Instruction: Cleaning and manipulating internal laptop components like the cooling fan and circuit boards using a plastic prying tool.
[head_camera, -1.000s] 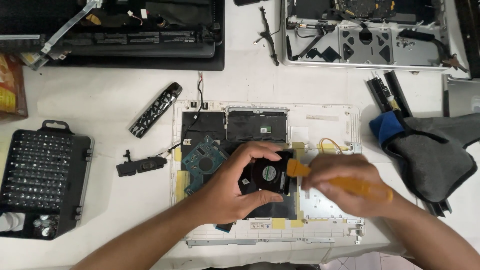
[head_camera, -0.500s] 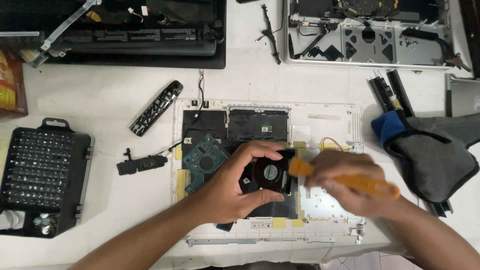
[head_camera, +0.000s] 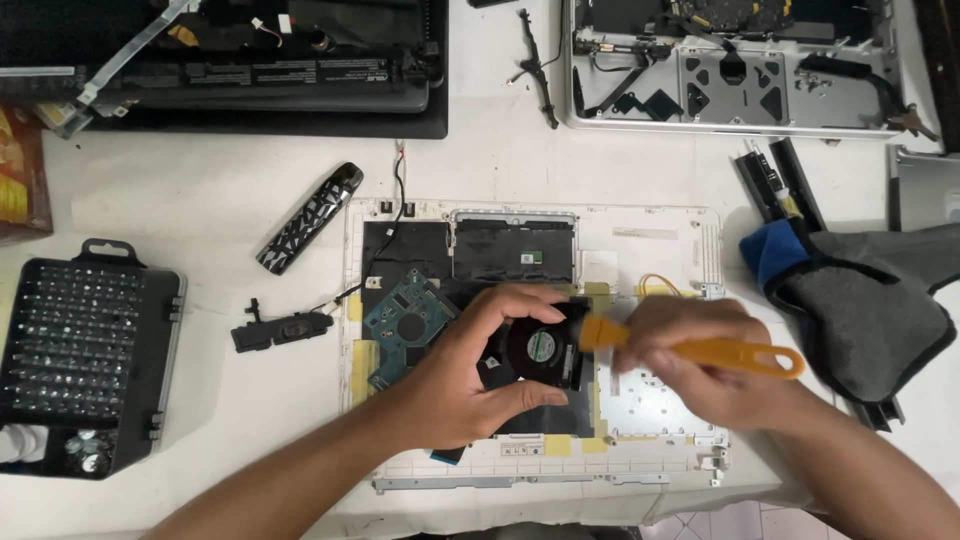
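The white laptop base (head_camera: 640, 225) lay opened on the white table (head_camera: 220, 190), and everything else sat around it. Nearest the camera, over the base's front half, the left hand (head_camera: 465, 375) was closed around a small black cooling fan (head_camera: 540, 350), thumb under and fingers curled over its top edge, so the fan sat tilted up off the base. Just right of it, the right hand (head_camera: 690, 365) was clamped on an orange plastic pry tool (head_camera: 700, 350), whose flat tip touched the fan's right edge.

To do this well, I judged the fan should be held steady by its frame — not its blades — while the tool worked gently at the seam, with shallow leverage so no clip or cable tore. Whether a cable joined the fan to the base could not be told.

Left of the fan inside the base lay a greenish circuit board (head_camera: 405, 325). Left of the base sat a black screwdriver bit case (head_camera: 80, 360) and a small black speaker part (head_camera: 280, 328); right of it, a grey cloth (head_camera: 870, 310). Beyond the base were a dark laptop shell (head_camera: 250, 70) and a silver one (head_camera: 730, 70).
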